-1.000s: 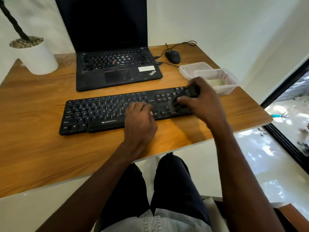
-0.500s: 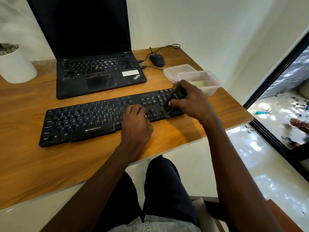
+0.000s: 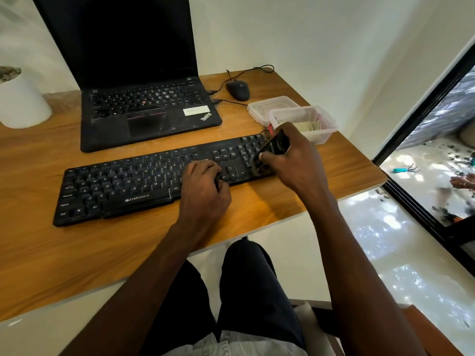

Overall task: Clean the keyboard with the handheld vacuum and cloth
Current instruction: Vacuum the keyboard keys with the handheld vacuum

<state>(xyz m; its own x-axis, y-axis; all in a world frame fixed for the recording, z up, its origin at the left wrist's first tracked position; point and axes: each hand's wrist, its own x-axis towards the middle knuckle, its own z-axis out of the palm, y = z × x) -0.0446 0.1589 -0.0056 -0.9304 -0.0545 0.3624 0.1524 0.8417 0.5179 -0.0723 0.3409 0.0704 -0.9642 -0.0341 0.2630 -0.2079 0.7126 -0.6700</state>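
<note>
Over the last second the right hand [image 3: 295, 160] stays at the numpad end of the long black plastic keyboard [image 3: 144, 183], with the small black handheld vacuum [image 3: 272, 154] in it shifting only slightly along those keys; the view itself swings right, so most of the apparent shift is the head turning. The left hand [image 3: 205, 194] keeps its place near the arrow keys. Judgement: the vacuuming pass is under way at the right end, the letter keys to the left look not yet covered, and the cloth step is still to come.

Right grip: fingers and thumb curled tight round the vacuum body, nozzle end angled down onto the numpad keys, probably touching them, though dark on dark makes contact hard to confirm. Left grip: fingers curled under, knuckles up, resting on the keyboard's front edge and steadying it; it holds nothing that shows.

The keyboard lies flat on the wooden counter [image 3: 51, 253], just in front of the open black laptop [image 3: 144, 109]. The clear plastic tub [image 3: 326, 129] sits just beyond the right hand. No cloth is clearly visible.
</note>
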